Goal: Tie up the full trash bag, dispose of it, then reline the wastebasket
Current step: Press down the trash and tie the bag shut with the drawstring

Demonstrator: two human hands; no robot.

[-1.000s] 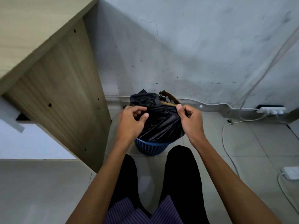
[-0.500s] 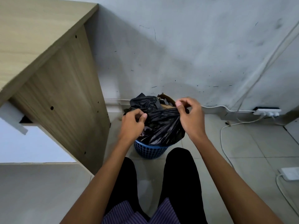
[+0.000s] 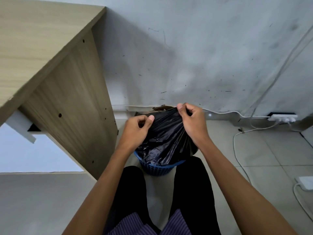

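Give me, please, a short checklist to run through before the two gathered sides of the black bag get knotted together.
1. Left hand pinches its side of the trash bag: ok.
2. Right hand pinches the opposite edge, pulled taut: ok.
3. Bag mouth fully gathered: not ok, brown scrap pokes out at the back.
4. Bag sits in the blue wastebasket: ok.
5. Plastic free of tears: cannot tell.
6. White cable clear of the basket: ok.

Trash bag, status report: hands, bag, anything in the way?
Left hand and right hand both pinch the bag's rim. Black trash bag untied, sitting in blue wastebasket. Desk panel close left.
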